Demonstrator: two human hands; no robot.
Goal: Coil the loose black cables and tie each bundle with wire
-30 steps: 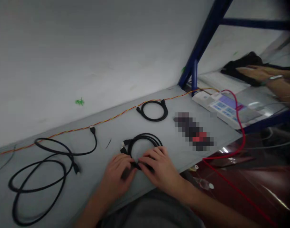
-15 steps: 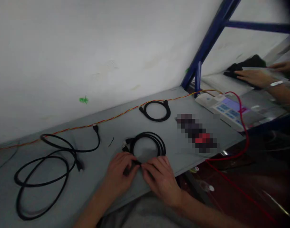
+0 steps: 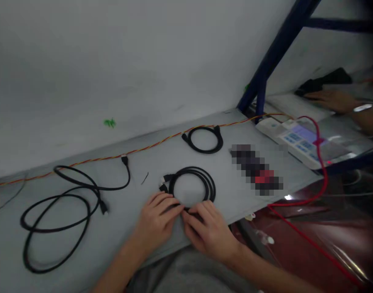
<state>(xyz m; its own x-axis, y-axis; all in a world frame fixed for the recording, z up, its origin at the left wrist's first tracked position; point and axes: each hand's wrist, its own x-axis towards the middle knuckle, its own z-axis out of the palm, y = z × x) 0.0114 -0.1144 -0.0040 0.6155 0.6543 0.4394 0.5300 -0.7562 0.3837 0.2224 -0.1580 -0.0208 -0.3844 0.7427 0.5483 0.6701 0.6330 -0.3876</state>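
From where I stand, the coiled black cable [image 3: 213, 188] lies on the grey table [image 3: 119, 232], right at its front edge, in front of the person. The left hand [image 3: 157, 217] pinches the near side of the coil between thumb and curled fingers; the right hand [image 3: 209, 230] pinches it just beside, the two sets of fingertips almost meeting. What exactly sits between them is too small and blurred to tell. The coil's two plugs [image 3: 165, 182] stick out beside the left hand.

Behind it lies a smaller black coil [image 3: 208, 152], close to a red-and-yellow twisted wire [image 3: 155, 144]. Off to the left, a loose black cable [image 3: 99, 193] sprawls in wide loops — one plug near that wire. On the far right, past the blue frame [image 3: 279, 51], a co-worker's hand [image 3: 332, 101] rests on a pale sheet [image 3: 291, 102].
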